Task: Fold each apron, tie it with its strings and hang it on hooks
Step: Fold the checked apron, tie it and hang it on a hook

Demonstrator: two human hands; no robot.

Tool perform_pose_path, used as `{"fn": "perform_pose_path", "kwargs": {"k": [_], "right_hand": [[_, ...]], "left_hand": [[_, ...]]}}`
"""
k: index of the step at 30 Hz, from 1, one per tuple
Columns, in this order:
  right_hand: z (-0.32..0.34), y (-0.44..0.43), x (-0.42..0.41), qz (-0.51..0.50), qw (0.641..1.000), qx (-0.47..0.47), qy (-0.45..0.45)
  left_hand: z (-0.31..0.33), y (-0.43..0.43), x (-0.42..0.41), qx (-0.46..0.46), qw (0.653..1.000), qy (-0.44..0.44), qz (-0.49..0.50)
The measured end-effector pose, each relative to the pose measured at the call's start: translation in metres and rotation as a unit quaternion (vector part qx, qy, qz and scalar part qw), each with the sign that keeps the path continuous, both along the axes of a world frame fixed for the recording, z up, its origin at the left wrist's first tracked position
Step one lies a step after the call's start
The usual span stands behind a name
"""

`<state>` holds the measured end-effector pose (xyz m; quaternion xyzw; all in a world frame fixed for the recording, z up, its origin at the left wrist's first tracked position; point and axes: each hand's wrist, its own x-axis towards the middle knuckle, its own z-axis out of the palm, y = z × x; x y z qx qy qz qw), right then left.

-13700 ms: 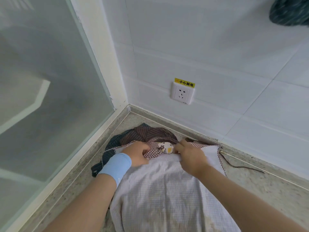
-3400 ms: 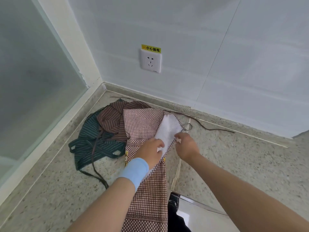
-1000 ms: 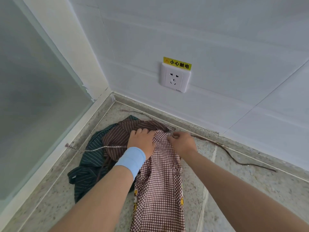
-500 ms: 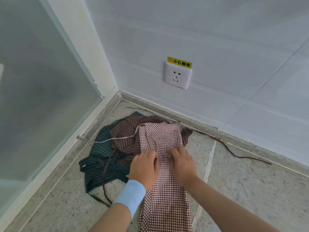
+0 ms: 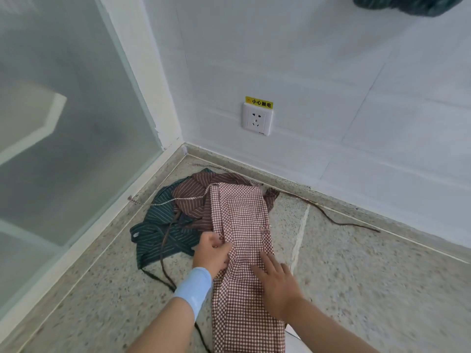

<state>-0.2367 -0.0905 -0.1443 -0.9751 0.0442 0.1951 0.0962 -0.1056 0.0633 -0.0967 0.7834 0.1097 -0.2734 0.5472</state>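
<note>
The checked apron (image 5: 242,225) is laid on the speckled stone worktop (image 5: 382,289) as a long narrow strip, its sides folded in lengthwise; its far end is lapped over the other aprons near the corner, and its near end is cut off by the bottom edge. Its left edge is pinched by the curled fingers of the left hand (image 5: 212,253); the right hand (image 5: 276,278) is laid flat on the cloth, fingers straight, pressing the fold down.

The lengthwise fold is judged done; the crosswise fold or roll, the tying and the hanging are judged not yet done. The brown striped apron (image 5: 193,197) and the dark green striped apron (image 5: 158,225) are left crumpled in a heap beside the strip, unfolded; a thin checked string (image 5: 165,202) is trailed across them, and a brown string (image 5: 339,220) is stretched along the foot of the wall.

A dark green bundle (image 5: 407,5) is seen high on the wall, cut by the top edge; it may be an apron already hung, but no hook is shown. Which string belongs to which apron cannot be told with certainty; what lies behind the frosted glass panel (image 5: 63,123) cannot be made out.
</note>
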Motion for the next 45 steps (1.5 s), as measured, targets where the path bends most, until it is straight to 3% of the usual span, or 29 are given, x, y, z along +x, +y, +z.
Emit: {"fn": "perform_pose_path", "kwargs": {"k": [3, 5, 7, 9, 11, 13, 16, 18, 21, 25, 27, 29, 31, 35, 37, 40, 42, 45], "right_hand": [[0.004, 0.000, -0.011, 0.017, 1.000, 0.000, 0.005], [0.007, 0.002, -0.022, 0.031, 0.999, 0.001, 0.013], [0.008, 0.002, -0.033, 0.044, 0.999, 0.006, 0.022], [0.005, -0.002, -0.047, 0.063, 0.998, 0.007, 0.022], [0.000, -0.005, -0.063, 0.097, 0.995, 0.000, 0.018], [-0.004, -0.006, -0.078, 0.139, 0.990, -0.027, 0.020], [-0.004, 0.004, -0.097, 0.177, 0.982, -0.058, 0.007], [-0.005, 0.011, -0.105, 0.180, 0.982, -0.061, -0.010], [-0.008, 0.018, -0.110, 0.185, 0.981, -0.057, -0.029], [-0.013, 0.023, -0.115, 0.204, 0.976, -0.032, -0.076], [-0.011, 0.025, -0.118, 0.193, 0.973, -0.025, -0.126], [-0.009, 0.026, -0.119, 0.177, 0.972, -0.002, -0.153], [-0.003, 0.027, -0.117, 0.103, 0.978, 0.081, -0.161], [0.035, 0.028, -0.108, -0.101, 0.954, 0.239, -0.150], [0.051, 0.026, -0.101, -0.163, 0.936, 0.283, -0.134], [0.068, 0.021, -0.092, -0.220, 0.914, 0.319, -0.118], [0.076, 0.014, -0.086, -0.241, 0.903, 0.341, -0.104], [0.089, -0.001, -0.077, -0.251, 0.884, 0.392, -0.047]], "left_hand": [[-0.011, 0.013, -0.023, 0.121, 0.976, 0.081, -0.161], [-0.024, 0.023, -0.040, 0.153, 0.963, 0.089, -0.204], [-0.032, 0.033, -0.054, 0.242, 0.938, 0.039, -0.243], [-0.036, 0.041, -0.065, 0.323, 0.919, -0.036, -0.221], [-0.033, 0.045, -0.080, 0.327, 0.912, -0.133, -0.208], [-0.028, 0.045, -0.097, 0.287, 0.893, -0.218, -0.269], [-0.026, 0.047, -0.125, 0.320, 0.816, -0.213, -0.433], [-0.031, 0.053, -0.136, 0.386, 0.775, -0.171, -0.470], [-0.035, 0.066, -0.145, 0.370, 0.823, -0.102, -0.418], [-0.031, 0.084, -0.145, 0.375, 0.830, -0.039, -0.411], [-0.023, 0.087, -0.145, 0.399, 0.808, -0.097, -0.423], [-0.017, 0.084, -0.150, 0.364, 0.816, -0.181, -0.411], [-0.009, 0.080, -0.155, 0.282, 0.841, -0.198, -0.417], [0.007, 0.072, -0.169, 0.240, 0.833, -0.140, -0.479], [0.007, 0.070, -0.170, 0.233, 0.859, -0.120, -0.440], [0.012, 0.069, -0.158, 0.215, 0.888, -0.163, -0.374], [0.022, 0.067, -0.141, 0.210, 0.885, -0.170, -0.379], [0.047, 0.062, -0.115, 0.192, 0.857, -0.058, -0.476]]}}
